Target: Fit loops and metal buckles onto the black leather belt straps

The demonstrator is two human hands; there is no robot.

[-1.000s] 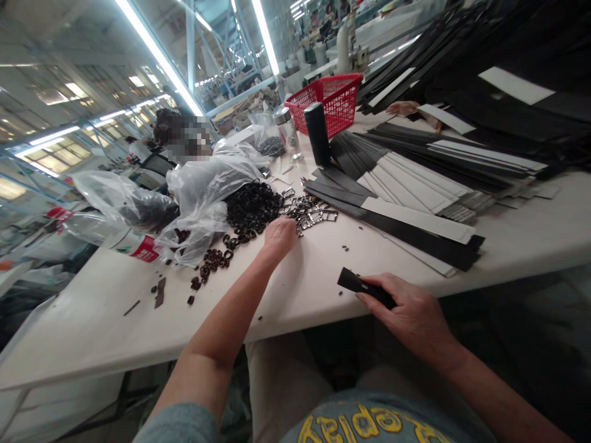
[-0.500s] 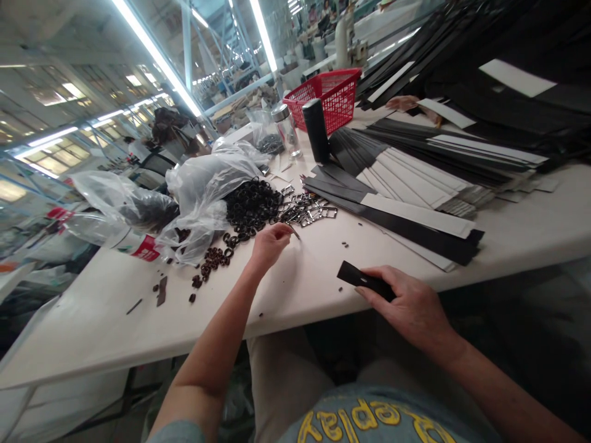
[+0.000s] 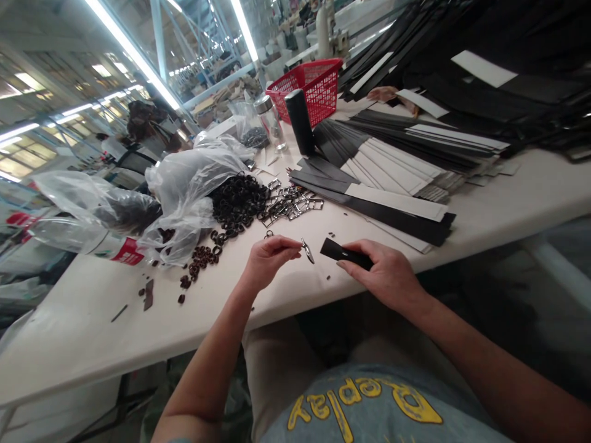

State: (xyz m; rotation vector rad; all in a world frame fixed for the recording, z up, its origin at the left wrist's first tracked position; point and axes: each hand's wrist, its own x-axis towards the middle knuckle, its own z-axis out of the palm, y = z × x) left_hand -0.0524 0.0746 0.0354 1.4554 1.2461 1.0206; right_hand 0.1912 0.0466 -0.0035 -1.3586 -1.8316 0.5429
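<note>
In our left hand (image 3: 268, 263) we are holding a metal buckle (image 3: 308, 251) in a closed pinch, and with our right hand (image 3: 386, 271) we are gripping a black strap (image 3: 333, 248) firmly. Over the white table (image 3: 286, 295), the buckle is sitting just left of the strap's free end, not touching, while the strap's long axis is pointing towards it.

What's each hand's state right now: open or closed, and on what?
Left hand: closed, pinching a metal buckle.
Right hand: closed on a black strap, one end sticking out toward the left hand.
</note>
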